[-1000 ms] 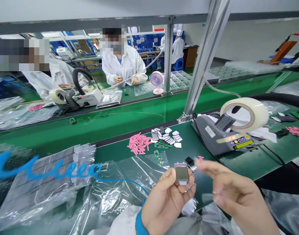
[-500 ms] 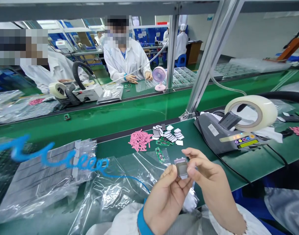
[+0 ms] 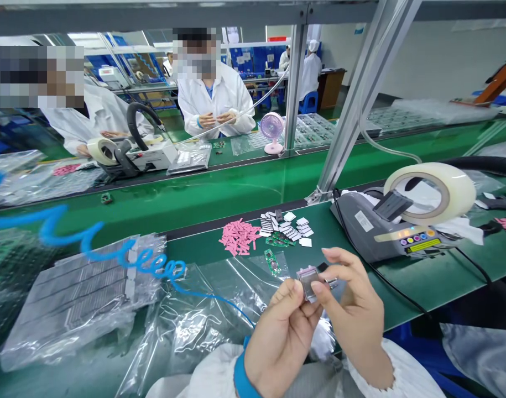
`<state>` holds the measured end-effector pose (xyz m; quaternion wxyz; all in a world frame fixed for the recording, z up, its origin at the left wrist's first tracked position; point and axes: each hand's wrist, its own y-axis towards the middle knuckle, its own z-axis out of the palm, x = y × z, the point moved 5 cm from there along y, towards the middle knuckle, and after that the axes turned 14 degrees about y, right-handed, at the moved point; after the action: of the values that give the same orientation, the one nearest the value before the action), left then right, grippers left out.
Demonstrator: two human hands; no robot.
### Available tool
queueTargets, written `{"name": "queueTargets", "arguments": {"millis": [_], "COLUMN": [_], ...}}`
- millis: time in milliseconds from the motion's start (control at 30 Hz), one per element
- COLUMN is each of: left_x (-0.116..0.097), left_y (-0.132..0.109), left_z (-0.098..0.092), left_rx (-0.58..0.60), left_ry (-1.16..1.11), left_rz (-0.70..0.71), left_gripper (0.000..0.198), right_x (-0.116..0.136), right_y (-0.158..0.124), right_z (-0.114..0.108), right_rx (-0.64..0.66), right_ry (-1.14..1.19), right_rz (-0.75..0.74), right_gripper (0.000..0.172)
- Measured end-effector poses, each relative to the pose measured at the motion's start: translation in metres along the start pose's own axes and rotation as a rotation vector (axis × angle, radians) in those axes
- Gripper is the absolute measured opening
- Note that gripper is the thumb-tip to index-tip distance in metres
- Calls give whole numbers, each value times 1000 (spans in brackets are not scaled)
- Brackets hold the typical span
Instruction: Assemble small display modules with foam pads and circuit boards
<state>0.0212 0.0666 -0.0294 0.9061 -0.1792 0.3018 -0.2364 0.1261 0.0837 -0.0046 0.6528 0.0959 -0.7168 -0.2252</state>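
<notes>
Both of my hands meet on a small square display module (image 3: pixel 307 278) with a grey screen and pale frame, held above the green bench. My left hand (image 3: pixel 282 331) pinches its lower left edge between thumb and fingers. My right hand (image 3: pixel 352 309) grips its right side, thumb on the front face. Just beyond lie a small green circuit board (image 3: pixel 271 261), a pile of pink pads (image 3: pixel 238 236) and a pile of white and striped parts (image 3: pixel 286 226).
A grey tape dispenser (image 3: pixel 381 232) with a large clear tape roll (image 3: pixel 431 192) stands at right. Bagged trays (image 3: pixel 74 293) lie at left under a blue coiled cord (image 3: pixel 111 251). Across the green conveyor (image 3: pixel 219 193), people in white coats work by a pink fan (image 3: pixel 271 130).
My right hand has come in from the right, where it hung open, and closed on the module's right side. The module has tilted slightly.
</notes>
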Motion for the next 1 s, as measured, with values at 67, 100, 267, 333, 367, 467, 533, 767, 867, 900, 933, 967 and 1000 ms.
{"name": "queueTargets", "arguments": {"millis": [67, 100, 267, 333, 367, 467, 533, 767, 867, 900, 933, 967, 1000], "left_x": [-3, -4, -5, -8, -12, -34, -55, -103, -118, -121, -124, -125, -125], "left_y": [-2, -4, -10, -12, -12, -14, -16, -22, -27, -27, -27, -27, -26], "left_z": [-2, -4, -17, -25, -30, -48, -62, -86, -88, -89, -89, -88, -87], "left_rx": [-6, -5, 82, 120, 122, 8, -175, -449, -485, -489, -492, -492, -491], "left_ry": [124, 222, 605, 656, 676, 775, 888, 980, 1001, 999, 991, 981, 970], "left_rz": [51, 75, 44, 16, 17, 118, 252, 491, 573, 576, 572, 561, 548], "left_gripper": [20, 23, 29, 29, 28, 20, 17, 32, 25, 24, 26, 29, 31], "right_x": [5, 8, 11, -3, -14, -51, -74, -110, -115, -116, -117, -118, -118], "right_y": [4, 4, -11, -13, -11, 1, 8, 4, 4, 5, 5, 6, 7], "right_z": [-1, 1, 6, 11, 16, 36, 53, 98, 95, 92, 90, 89, 88], "right_rx": [84, 190, 674, 718, 712, 605, 553, 673, 708, 719, 729, 735, 735], "right_ry": [-82, -114, -208, -263, -300, -464, -594, -838, -846, -838, -827, -817, -811], "right_rz": [-149, -224, -509, -430, -357, -113, 51, 382, 442, 453, 461, 466, 469], "right_gripper": [15, 20, 32, 48, 55, 58, 41, 28, 28, 27, 26, 26, 26]}}
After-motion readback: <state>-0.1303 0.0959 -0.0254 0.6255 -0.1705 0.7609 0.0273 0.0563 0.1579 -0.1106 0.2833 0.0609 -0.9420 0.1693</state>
